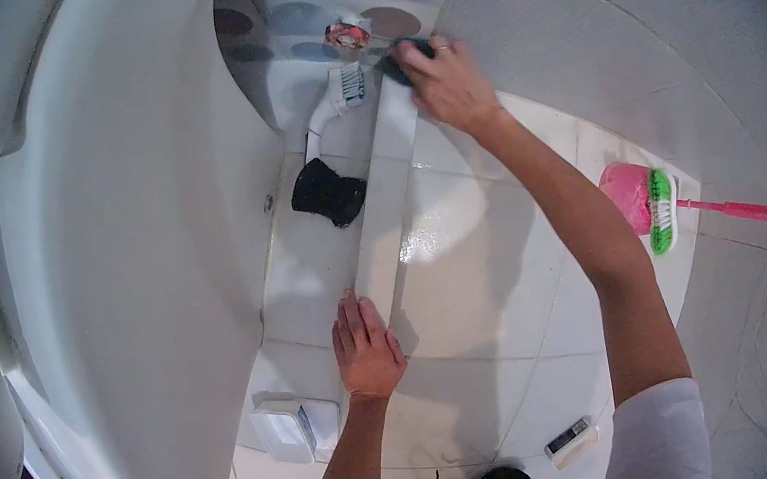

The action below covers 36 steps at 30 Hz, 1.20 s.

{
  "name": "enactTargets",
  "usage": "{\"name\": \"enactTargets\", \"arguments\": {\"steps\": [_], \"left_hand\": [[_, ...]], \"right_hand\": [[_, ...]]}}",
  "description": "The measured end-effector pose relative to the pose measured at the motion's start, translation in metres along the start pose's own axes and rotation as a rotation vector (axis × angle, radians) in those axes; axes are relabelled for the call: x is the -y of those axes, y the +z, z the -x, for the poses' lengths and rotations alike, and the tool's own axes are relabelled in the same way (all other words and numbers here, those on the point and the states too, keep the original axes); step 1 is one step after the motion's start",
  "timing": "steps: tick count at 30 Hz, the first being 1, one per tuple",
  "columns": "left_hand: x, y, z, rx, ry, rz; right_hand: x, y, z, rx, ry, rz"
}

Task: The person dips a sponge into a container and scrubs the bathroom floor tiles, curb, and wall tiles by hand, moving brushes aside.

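My right hand [458, 90] reaches to the far corner, its fingers closed over a dark green scouring pad [394, 68] pressed at the end of a raised white curb [380, 230]. Nearer to me, my left hand [369, 351] lies flat on that same curb with its fingers stretched out. Left of the curb rests a white-handled scrub brush [345, 90], bristles toward the right. A black, waisted pad or sponge [328, 193] lies just below its handle. Above the brush, a reddish, rough-edged patch [348, 35] shows at the spotted wall.
A white bathtub [143, 259] runs along the left. To the right lie a pink dustpan-like tool [627, 191] and a green-and-white brush [661, 211]. A clear-and-white container [286, 430] and a small box [572, 442] are near my feet. The tiled floor [471, 276] looks wet.
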<state>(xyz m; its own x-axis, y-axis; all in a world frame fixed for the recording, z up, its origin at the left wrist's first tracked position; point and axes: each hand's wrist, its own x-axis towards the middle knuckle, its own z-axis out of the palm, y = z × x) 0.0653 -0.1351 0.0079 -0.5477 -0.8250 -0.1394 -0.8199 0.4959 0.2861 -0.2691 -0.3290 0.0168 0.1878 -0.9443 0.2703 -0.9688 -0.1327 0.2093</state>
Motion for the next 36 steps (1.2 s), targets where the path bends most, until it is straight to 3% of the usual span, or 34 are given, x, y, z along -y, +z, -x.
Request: {"name": "enactTargets", "arguments": {"steps": [3,6,7,9,10,11,13,15,16,18,19,23,25,28,30,32,33,36], "left_hand": [[0.0,0.0,0.0,-0.022,0.012,0.022],[0.0,-0.002,-0.001,-0.038,0.017,0.025],[-0.001,-0.002,-0.002,-0.027,0.017,0.02],[0.0,-0.001,-0.001,-0.045,0.025,0.034],[0.0,0.0,-0.002,-0.065,0.035,0.047],[0.0,-0.001,-0.003,-0.07,0.038,0.047],[-0.003,-0.005,-0.002,-0.008,0.022,0.036],[0.0,-0.003,-0.002,-0.026,0.035,0.039],[0.0,-0.004,-0.002,-0.032,0.035,0.05],[-0.002,-0.005,-0.004,-0.037,0.033,0.049],[-0.003,-0.006,-0.003,-0.033,0.033,0.043],[0.0,-0.001,-0.002,-0.054,0.014,0.006],[0.001,-0.001,0.0,-0.062,0.018,0.027],[0.0,0.0,-0.002,-0.06,0.009,0.046],[0.001,0.001,0.001,-0.045,0.009,0.06],[0.0,-0.001,-0.002,-0.045,0.015,0.069],[-0.001,-0.004,-0.003,-0.021,0.005,0.066],[0.0,-0.002,-0.004,-0.058,0.02,0.07]], "right_hand": [[-0.021,-0.019,0.019,-0.195,0.058,0.116],[-0.042,-0.073,-0.014,-0.509,0.187,0.26],[-0.047,-0.085,-0.028,-0.511,0.186,0.26],[-0.053,-0.1,-0.051,-0.955,0.181,0.315],[-0.051,-0.085,-0.047,-0.961,0.178,0.32],[-0.043,-0.055,-0.037,-0.41,0.186,0.152],[-0.038,-0.022,-0.015,0.148,0.191,-0.013],[-0.044,-0.016,0.001,-0.201,-0.286,0.378],[-0.042,-0.036,-0.002,-0.201,-0.283,0.382],[-0.047,-0.082,-0.02,-0.441,-0.011,0.374],[-0.043,-0.102,-0.037,-0.51,-0.006,0.328],[-0.006,-0.09,-0.092,-0.387,-0.118,0.211],[0.01,-0.071,-0.11,-0.215,-0.351,0.388],[-0.009,-0.063,-0.089,-0.345,-0.35,0.159],[-0.021,-0.067,-0.067,-0.351,-0.354,0.199],[-0.026,-0.077,-0.063,-0.293,-0.311,0.462],[-0.023,-0.082,-0.072,-0.442,-0.301,0.394],[0.003,-0.123,-0.11,-0.447,-0.131,0.207]]}}
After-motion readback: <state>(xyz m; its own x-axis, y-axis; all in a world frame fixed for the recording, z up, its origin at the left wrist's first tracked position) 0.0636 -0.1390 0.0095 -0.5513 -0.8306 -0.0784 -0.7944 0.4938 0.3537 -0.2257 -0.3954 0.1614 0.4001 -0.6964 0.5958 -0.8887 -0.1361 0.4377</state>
